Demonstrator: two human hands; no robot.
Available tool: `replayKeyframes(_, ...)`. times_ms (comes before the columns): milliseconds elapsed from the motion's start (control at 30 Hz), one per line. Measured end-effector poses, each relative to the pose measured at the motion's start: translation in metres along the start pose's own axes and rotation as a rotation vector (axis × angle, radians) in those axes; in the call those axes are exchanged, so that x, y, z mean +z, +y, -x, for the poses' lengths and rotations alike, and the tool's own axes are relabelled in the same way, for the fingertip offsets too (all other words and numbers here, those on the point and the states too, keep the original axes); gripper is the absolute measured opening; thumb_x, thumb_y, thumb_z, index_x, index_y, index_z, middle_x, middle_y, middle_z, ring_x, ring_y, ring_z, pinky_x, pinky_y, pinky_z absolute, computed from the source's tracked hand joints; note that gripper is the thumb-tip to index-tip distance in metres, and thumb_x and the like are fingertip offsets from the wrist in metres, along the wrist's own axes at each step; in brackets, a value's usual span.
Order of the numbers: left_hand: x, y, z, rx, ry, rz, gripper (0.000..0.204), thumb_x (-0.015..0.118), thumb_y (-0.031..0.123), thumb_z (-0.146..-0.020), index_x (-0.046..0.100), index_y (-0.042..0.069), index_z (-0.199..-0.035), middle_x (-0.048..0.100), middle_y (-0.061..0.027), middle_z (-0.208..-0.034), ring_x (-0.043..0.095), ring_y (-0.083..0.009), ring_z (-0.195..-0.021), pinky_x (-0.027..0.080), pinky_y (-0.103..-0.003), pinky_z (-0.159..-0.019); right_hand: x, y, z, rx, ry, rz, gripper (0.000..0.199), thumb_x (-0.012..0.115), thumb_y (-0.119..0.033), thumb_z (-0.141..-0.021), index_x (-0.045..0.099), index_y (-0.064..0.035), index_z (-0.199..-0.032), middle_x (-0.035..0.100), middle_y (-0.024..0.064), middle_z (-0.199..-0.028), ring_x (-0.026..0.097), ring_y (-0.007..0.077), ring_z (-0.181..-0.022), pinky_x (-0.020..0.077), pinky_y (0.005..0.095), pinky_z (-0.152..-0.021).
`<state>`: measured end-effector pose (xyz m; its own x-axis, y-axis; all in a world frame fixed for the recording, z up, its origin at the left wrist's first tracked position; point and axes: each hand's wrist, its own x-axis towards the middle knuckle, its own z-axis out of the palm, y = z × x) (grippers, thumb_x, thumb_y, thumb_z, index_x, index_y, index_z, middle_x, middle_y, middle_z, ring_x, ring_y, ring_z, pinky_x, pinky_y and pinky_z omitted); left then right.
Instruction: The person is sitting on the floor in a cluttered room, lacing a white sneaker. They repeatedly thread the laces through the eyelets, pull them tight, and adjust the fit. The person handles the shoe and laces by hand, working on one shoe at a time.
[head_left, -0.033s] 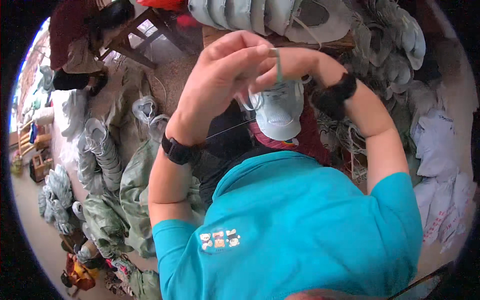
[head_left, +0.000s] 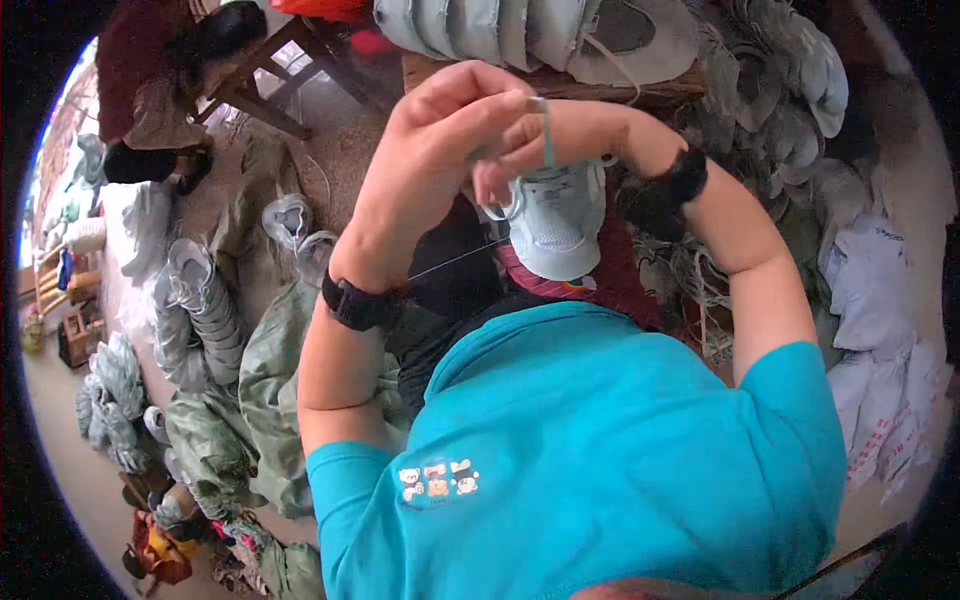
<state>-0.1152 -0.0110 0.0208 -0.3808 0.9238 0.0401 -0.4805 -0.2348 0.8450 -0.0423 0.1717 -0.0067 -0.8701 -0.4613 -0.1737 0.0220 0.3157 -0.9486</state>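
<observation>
A pale, whitish-green sneaker rests on my lap, its toe pointing toward me. Above it, my left hand is closed, with thumb and finger pinching a flat pale green shoelace. That lace runs down across the fingers of my right hand toward the shoe. My right fingers are curled around the lace, their tips partly blurred beside the left palm. A small white lace loop sticks out at the shoe's left side. From near my left wristband, a thin thread stretches to the shoe.
A row of grey shoes lies on a wooden bench ahead. More shoes are heaped at right, near white sacks. Green sacks and stacked shoes stand at left. Another person is at the far left.
The lace between my hands has shifted slightly left, and my right fingers have moved a little left with it. The white loop beside the shoe looks rounder. The shoe has barely moved.
</observation>
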Motion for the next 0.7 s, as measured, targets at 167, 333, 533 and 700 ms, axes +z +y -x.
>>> replayKeyframes(167,-0.02,-0.011,0.001,0.162,0.288,0.421,0.019,0.045,0.017,-0.098,0.057,0.004,-0.092,0.063,-0.0067,-0.088,0.062,-0.0176,-0.089,0.048,-0.03,-0.086,0.008,0.009,0.017,-0.019,0.619,-0.453,0.032,0.048,-0.025,-0.101,0.062,0.0022,-0.111,0.063,0.0036,-0.08,0.062,0.0144,-0.084,0.0497,0.0299,-0.083)
replayKeyframes(333,-0.113,-0.066,0.027,0.017,0.039,0.598,0.015,0.042,0.014,-0.097,0.05,0.007,-0.086,0.05,-0.0039,-0.08,0.051,-0.017,-0.074,0.044,-0.034,-0.069,0.013,0.031,0.073,-0.082,0.798,-0.81,0.034,0.043,-0.024,-0.102,0.058,0.003,-0.116,0.051,0.0,-0.06,0.052,0.0115,-0.061,0.0452,0.0261,-0.064)
replayKeyframes(533,-0.142,-0.077,0.043,0.016,0.664,-0.674,0.018,0.046,0.018,-0.1,0.05,0.004,-0.089,0.049,-0.0017,-0.072,0.046,-0.0105,-0.066,0.04,-0.027,-0.058,0.007,0.04,0.126,0.242,1.138,-0.234,0.029,0.041,-0.027,-0.104,0.057,-0.004,-0.109,0.034,-0.0069,-0.059,0.028,0.0033,-0.05,0.0206,0.0214,-0.042)
replayKeyframes(700,-0.102,-0.101,0.025,0.06,0.504,-0.685,0.016,0.052,0.022,-0.1,0.056,0.006,-0.1,0.052,0.0027,-0.077,0.045,-0.0053,-0.065,0.039,-0.022,-0.056,0.009,0.058,0.11,0.178,1.016,0.156,0.027,0.042,-0.026,-0.103,0.058,-0.0051,-0.098,0.049,-0.0012,-0.072,0.043,0.0066,-0.064,0.0375,0.0226,-0.059)
